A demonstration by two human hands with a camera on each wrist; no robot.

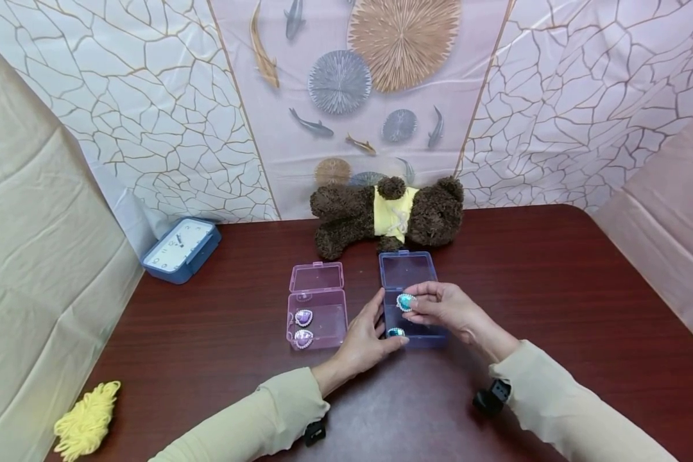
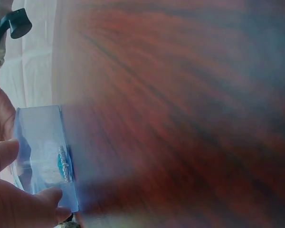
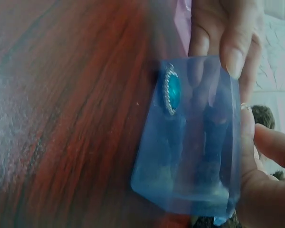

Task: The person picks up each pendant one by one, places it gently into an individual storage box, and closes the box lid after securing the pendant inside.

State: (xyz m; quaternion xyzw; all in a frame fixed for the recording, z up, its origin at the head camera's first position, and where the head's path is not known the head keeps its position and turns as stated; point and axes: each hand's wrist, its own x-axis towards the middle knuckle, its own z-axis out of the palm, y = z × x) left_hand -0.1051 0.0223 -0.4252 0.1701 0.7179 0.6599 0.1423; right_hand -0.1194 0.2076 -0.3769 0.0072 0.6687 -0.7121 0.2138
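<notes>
The blue clear box stands with its lid raised, a teal gem with a beaded rim lying in its near left corner. My right hand pinches another teal gem between thumb and fingers over the box. My left hand rests on the box's left side, thumb at the near edge, fingers fairly straight. To the left, a pink clear box, also with its lid up, holds purple gems along its left side. In the right wrist view the lower teal gem shows through the blue wall.
Behind the boxes a brown teddy bear in a yellow top lies on its side. A blue case with a white top is at the back left. A bundle of yellow yarn lies at the front left edge.
</notes>
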